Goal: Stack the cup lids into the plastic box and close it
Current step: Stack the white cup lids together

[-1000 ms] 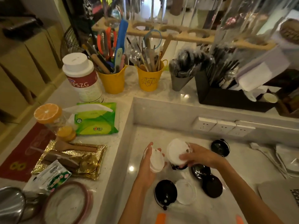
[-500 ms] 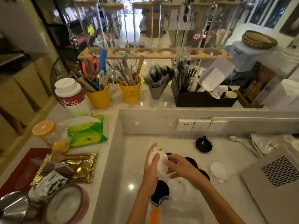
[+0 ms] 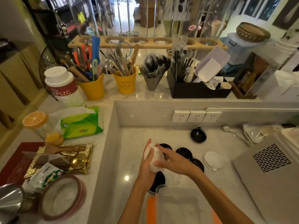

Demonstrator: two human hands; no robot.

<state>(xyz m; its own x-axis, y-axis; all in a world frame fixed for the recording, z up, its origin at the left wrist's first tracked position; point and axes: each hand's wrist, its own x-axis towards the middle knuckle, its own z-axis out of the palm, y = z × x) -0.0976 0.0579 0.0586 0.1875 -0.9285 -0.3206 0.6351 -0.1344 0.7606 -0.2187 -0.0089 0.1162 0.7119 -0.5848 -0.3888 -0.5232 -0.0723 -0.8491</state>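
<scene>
My left hand [image 3: 146, 164] and my right hand [image 3: 174, 160] both grip a small stack of white cup lids [image 3: 156, 159], held on edge above the lower counter. Several black lids [image 3: 184, 151] lie on the counter just behind and under my hands. One more black lid [image 3: 198, 135] sits farther back, and a single white lid [image 3: 212, 160] lies to the right. The clear plastic box [image 3: 179, 206] with orange clips stands at the near edge, below my forearms; its inside looks pale and blurred.
A grey perforated appliance [image 3: 271, 172] fills the right side. Wall sockets [image 3: 195, 116] sit on the back ledge. The raised counter on the left carries a gold tray [image 3: 64, 159], a green wipes pack [image 3: 80, 125] and yellow utensil pots [image 3: 124, 83]. Wrapped spoons [image 3: 237, 135] lie at back right.
My right hand brought its white lid onto the one in my left hand; both hands now press the lids together. The view tilted, bringing the plastic box into sight.
</scene>
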